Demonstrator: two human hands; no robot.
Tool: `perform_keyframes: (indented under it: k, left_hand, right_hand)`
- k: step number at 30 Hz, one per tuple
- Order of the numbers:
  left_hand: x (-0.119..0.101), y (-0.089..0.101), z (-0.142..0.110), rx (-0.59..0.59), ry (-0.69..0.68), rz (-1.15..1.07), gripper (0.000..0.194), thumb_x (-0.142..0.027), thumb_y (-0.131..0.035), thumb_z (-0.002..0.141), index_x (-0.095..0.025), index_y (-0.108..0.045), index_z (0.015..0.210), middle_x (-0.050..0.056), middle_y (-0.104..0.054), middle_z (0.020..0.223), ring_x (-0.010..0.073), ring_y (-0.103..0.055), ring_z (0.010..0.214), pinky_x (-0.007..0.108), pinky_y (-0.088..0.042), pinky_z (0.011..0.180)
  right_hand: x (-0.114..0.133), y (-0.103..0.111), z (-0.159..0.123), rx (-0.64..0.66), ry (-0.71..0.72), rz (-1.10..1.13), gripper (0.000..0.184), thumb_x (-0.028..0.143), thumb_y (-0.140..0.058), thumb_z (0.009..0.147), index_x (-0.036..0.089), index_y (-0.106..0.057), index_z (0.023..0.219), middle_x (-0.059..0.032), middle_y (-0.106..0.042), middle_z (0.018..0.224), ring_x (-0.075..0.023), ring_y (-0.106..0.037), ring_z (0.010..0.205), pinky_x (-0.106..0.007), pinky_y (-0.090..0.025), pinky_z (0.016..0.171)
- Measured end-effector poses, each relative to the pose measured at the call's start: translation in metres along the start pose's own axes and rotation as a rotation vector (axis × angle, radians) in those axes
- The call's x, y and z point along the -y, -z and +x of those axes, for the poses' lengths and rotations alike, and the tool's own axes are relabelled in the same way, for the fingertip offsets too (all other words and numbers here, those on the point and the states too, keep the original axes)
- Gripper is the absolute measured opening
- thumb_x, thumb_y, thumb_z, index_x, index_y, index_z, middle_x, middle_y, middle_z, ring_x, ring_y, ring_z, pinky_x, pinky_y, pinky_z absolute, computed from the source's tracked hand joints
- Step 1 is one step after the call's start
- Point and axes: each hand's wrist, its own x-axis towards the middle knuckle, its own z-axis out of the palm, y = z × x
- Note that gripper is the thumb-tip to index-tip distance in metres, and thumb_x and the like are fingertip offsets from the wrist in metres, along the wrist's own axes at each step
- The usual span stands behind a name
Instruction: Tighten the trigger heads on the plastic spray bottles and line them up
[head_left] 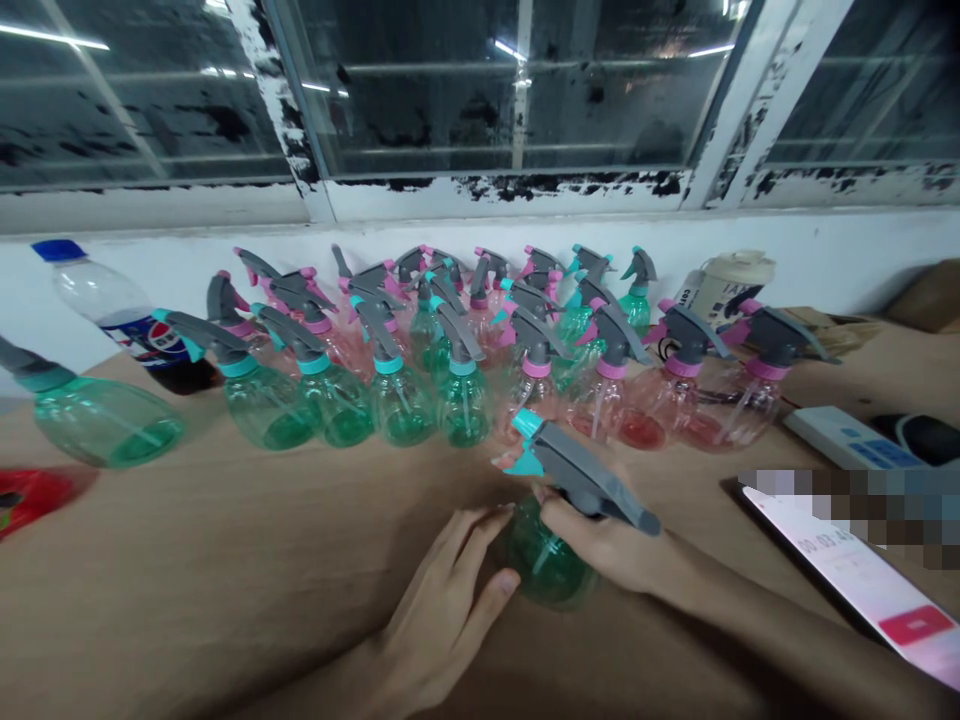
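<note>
My right hand [592, 535] is wrapped round the neck of a green spray bottle [551, 565] with a grey and turquoise trigger head [581, 470]. The bottle stands near the front of the table, its nozzle towards the far left. My left hand [454, 590] is beside the bottle's left side, fingers stretched and thumb apart. Its fingertips come close to the bottle; whether they touch it I cannot tell. Just behind stand several spray bottles in rows, green ones [405, 410] with turquoise collars and pink ones [645, 410] with pink collars.
At the far left another green spray bottle [109, 420] stands near a cola bottle [135, 310] and a red packet [41, 495]. On the right lie a lit phone [847, 570] and a white device with blue buttons [851, 437]. A beige container [739, 270] stands near the wall.
</note>
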Motion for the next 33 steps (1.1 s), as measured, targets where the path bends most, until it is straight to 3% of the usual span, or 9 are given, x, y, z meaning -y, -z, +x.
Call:
perform_keyframes:
  k: [4,9,15,21,25,28,31,33]
  left_hand:
    - [0.000,0.000,-0.001,-0.014,-0.003,0.001,0.037,-0.031,-0.036,0.095,-0.026,-0.035,0.132,0.006,-0.049,0.129,0.0215,-0.047,0.118,0.041,-0.041,0.099]
    - [0.002,-0.001,-0.002,-0.018,-0.008,0.011,0.037,-0.032,-0.034,0.096,-0.026,-0.035,0.132,0.006,-0.049,0.128,0.0213,-0.046,0.120,0.042,-0.040,0.100]
    - [0.003,-0.002,-0.002,-0.007,0.008,0.029,0.039,-0.033,-0.032,0.096,-0.029,-0.032,0.135,0.004,-0.048,0.130,0.0216,-0.042,0.123,0.044,-0.037,0.102]
    - [0.001,-0.003,0.000,-0.055,0.024,0.058,0.039,-0.034,-0.032,0.096,-0.029,-0.034,0.134,0.005,-0.050,0.128,0.0232,-0.046,0.119,0.044,-0.041,0.099]
    - [0.000,-0.004,0.001,-0.065,0.025,0.070,0.040,-0.034,-0.033,0.095,-0.029,-0.032,0.135,0.005,-0.048,0.130,0.0228,-0.046,0.119,0.043,-0.042,0.098]
    - [-0.001,-0.003,0.001,-0.042,0.021,0.083,0.040,-0.034,-0.034,0.095,-0.029,-0.030,0.135,0.004,-0.048,0.131,0.0226,-0.045,0.120,0.044,-0.041,0.099]
    - [-0.001,-0.003,0.002,-0.041,0.024,0.092,0.040,-0.034,-0.035,0.095,-0.029,-0.031,0.134,0.005,-0.048,0.130,0.0229,-0.045,0.120,0.044,-0.041,0.098]
    - [0.000,-0.004,0.002,-0.046,0.024,0.096,0.039,-0.034,-0.035,0.095,-0.028,-0.031,0.134,0.005,-0.048,0.129,0.0231,-0.046,0.119,0.044,-0.042,0.098]
  right_hand:
    - [0.000,0.001,0.000,0.021,0.002,-0.015,0.024,0.009,-0.044,0.066,0.025,-0.054,0.081,0.0017,-0.061,0.077,-0.0131,-0.058,0.065,-0.028,-0.049,0.066]
    - [0.003,0.005,-0.001,0.031,-0.017,0.022,0.019,0.011,-0.048,0.068,0.024,-0.057,0.078,0.0015,-0.063,0.079,-0.0151,-0.060,0.073,-0.029,-0.050,0.070]
    - [-0.003,0.002,-0.003,0.069,-0.068,0.031,0.028,0.016,-0.051,0.076,0.027,-0.060,0.100,0.0029,-0.060,0.066,-0.0145,-0.056,0.055,-0.029,-0.049,0.056]
    - [-0.006,-0.003,-0.004,-0.017,-0.046,-0.024,0.014,0.030,-0.057,0.081,0.025,-0.060,0.093,-0.0002,-0.064,0.078,-0.0195,-0.061,0.084,-0.034,-0.051,0.073]
    - [-0.005,-0.004,-0.004,-0.009,-0.053,-0.014,0.015,0.031,-0.056,0.082,0.025,-0.061,0.095,0.0009,-0.063,0.073,-0.0183,-0.062,0.081,-0.032,-0.052,0.072]
    - [-0.004,-0.004,-0.004,-0.014,-0.035,0.001,0.024,0.029,-0.056,0.083,0.025,-0.059,0.106,-0.0003,-0.066,0.085,-0.0171,-0.063,0.084,-0.032,-0.052,0.077]
    - [-0.004,-0.004,-0.004,-0.017,-0.019,0.023,0.023,0.027,-0.056,0.083,0.025,-0.059,0.106,-0.0019,-0.066,0.102,-0.0167,-0.061,0.096,-0.031,-0.048,0.088]
    - [-0.003,-0.004,-0.003,-0.025,-0.024,0.032,0.021,0.026,-0.057,0.082,0.025,-0.058,0.104,-0.0016,-0.066,0.102,-0.0164,-0.061,0.097,-0.030,-0.049,0.087]
